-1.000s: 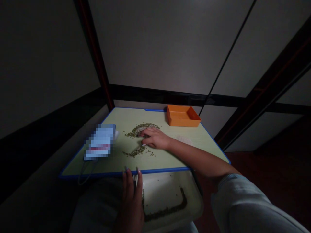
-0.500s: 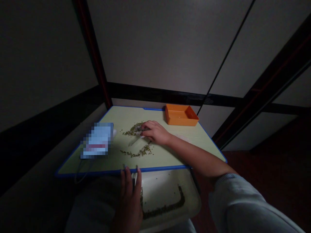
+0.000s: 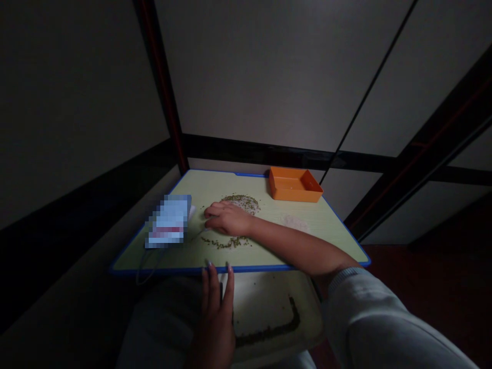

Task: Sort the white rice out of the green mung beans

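Head view, dim light. Well left of the right hand lies a flat packet [image 3: 168, 220], too blurred to read, with a thin cord [image 3: 143, 267] looping down past the blue near rim of the pale green worktop [image 3: 246, 268]. Just left of the right fingers [image 3: 215, 209], a thin pale stick [image 3: 198, 234] pokes out from under them. The left hand [image 3: 214, 328] sits below and nearer the camera, its left fingers [image 3: 229, 284] spread and empty, their tips at the worktop's near rim. Beside them, below the rim, a white tray [image 3: 271, 307] carries an L-shaped line of dark grains [image 3: 269, 333].

The right hand [image 3: 229, 219] rests on the worktop with its fingers curled over the stick's end; whether they grip it, I cannot tell. Small green-brown beans [image 3: 240, 201] form a broken ring around those fingers, open on the left. They look hard, light and ready to roll, so they would suit sweeping better than single pinches. The stick looks light and stiff, best held at its covered end. Right of the fingers sit an orange tray [image 3: 295, 185] and a pale patch [image 3: 294, 222].
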Demonstrator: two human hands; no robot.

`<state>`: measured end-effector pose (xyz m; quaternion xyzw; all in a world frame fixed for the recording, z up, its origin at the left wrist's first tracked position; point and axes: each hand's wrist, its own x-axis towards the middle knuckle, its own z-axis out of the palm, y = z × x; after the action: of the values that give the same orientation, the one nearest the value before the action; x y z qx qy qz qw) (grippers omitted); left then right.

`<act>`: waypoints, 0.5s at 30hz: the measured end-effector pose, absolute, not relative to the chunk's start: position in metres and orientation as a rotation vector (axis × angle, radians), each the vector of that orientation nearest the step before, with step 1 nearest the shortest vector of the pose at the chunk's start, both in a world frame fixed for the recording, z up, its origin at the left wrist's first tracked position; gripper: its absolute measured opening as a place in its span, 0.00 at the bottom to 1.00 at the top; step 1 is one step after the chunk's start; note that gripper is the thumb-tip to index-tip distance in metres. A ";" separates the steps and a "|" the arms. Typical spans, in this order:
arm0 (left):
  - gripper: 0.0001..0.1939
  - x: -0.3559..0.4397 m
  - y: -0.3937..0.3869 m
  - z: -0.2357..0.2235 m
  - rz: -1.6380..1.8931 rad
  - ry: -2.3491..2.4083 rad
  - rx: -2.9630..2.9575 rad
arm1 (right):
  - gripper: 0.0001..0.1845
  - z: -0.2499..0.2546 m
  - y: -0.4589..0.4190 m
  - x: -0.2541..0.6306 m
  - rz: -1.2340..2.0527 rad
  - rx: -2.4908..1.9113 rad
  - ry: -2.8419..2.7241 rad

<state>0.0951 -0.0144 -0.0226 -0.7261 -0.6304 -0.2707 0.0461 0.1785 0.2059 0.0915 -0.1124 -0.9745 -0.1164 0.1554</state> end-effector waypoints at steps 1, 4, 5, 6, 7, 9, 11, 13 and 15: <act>0.56 0.095 -0.014 -0.023 -0.841 -1.933 -2.215 | 0.14 0.091 0.205 0.180 -0.323 -0.303 -2.797; 0.56 0.096 -0.014 -0.026 -0.907 -1.959 -2.195 | 0.16 0.089 0.204 0.188 -0.302 -0.256 -2.799; 0.57 0.096 -0.013 -0.027 -0.925 -1.961 -2.191 | 0.16 0.088 0.204 0.191 -0.302 -0.243 -2.797; 0.57 0.096 -0.013 -0.029 -0.936 -1.959 -2.191 | 0.16 0.087 0.204 0.194 -0.307 -0.227 -2.797; 0.56 0.096 -0.013 -0.030 -0.941 -1.954 -2.191 | 0.16 0.085 0.205 0.198 -0.316 -0.210 -2.796; 0.55 0.096 -0.012 -0.032 -0.946 -1.940 -2.189 | 0.15 0.084 0.206 0.205 -0.338 -0.166 -2.790; 0.54 0.096 -0.011 -0.034 -0.964 -1.936 -2.181 | 0.14 0.082 0.206 0.213 -0.358 -0.125 -2.775; 0.54 0.096 -0.010 -0.036 -0.983 -1.943 -2.179 | 0.13 0.081 0.205 0.221 -0.377 -0.104 -2.754; 0.54 0.095 -0.009 -0.038 -0.987 -1.955 -2.163 | 0.13 0.080 0.204 0.228 -0.390 -0.105 -2.733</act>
<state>0.0955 -0.0092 -0.0382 -0.7024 -0.6349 -0.3203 0.0317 0.2280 0.2038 0.0795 -0.0373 -0.9716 -0.1385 0.1883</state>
